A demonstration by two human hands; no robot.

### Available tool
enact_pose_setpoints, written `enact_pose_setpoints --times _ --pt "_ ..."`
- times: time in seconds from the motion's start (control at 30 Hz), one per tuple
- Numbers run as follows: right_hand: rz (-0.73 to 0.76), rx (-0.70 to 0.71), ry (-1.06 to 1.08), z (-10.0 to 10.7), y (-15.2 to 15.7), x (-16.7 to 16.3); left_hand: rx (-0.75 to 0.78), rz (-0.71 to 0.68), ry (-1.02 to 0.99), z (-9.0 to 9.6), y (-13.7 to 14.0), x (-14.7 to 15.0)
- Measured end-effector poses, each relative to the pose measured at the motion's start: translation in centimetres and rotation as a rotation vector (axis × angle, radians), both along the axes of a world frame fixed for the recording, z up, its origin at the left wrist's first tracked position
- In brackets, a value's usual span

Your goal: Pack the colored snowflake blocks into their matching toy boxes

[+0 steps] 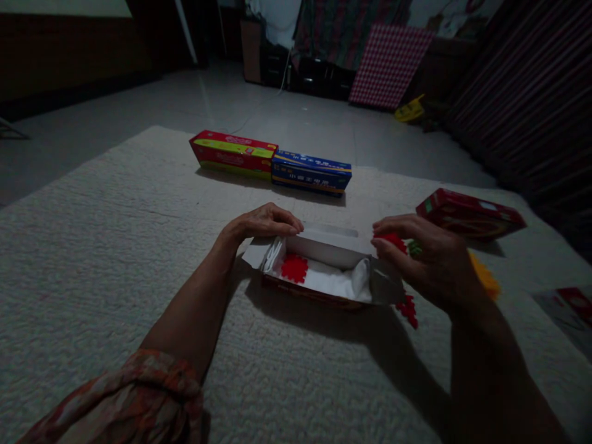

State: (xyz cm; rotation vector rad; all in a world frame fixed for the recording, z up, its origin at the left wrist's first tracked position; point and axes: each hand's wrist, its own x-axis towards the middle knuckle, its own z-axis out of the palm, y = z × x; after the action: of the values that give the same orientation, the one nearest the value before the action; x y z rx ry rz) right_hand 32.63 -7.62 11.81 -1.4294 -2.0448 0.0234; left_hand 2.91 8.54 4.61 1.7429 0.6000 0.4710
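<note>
In front of me stands an open cardboard box with its flaps spread. A white lining covers its bottom, and a red notched disc lies on it near the left end. My left hand is closed over the box's back left edge, by the raised lid. To the right of the box, my right hand pinches another red piece between thumb and fingers, above the right end flap. Partly hidden behind that hand are a green piece, a yellow piece and a red notched piece.
At the back of the pale quilted mat a red and yellow-green box touches a blue box. Behind my right hand is a dark red box. A printed sheet lies at the far right.
</note>
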Motion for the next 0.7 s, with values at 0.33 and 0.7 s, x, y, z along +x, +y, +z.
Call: enact_pose_setpoints --times 0.33,0.7 --pt "0.084 -0.102 0.058 -0.9 -1.5 0.6 -0.01 0.028 0.018 0.5 -0.4 0.1" --pt "0.56 -0.668 -0.119 -1.3 2.2 -8.9 0.048 -0.012 -0.007 0.0 0.0 -0.1"
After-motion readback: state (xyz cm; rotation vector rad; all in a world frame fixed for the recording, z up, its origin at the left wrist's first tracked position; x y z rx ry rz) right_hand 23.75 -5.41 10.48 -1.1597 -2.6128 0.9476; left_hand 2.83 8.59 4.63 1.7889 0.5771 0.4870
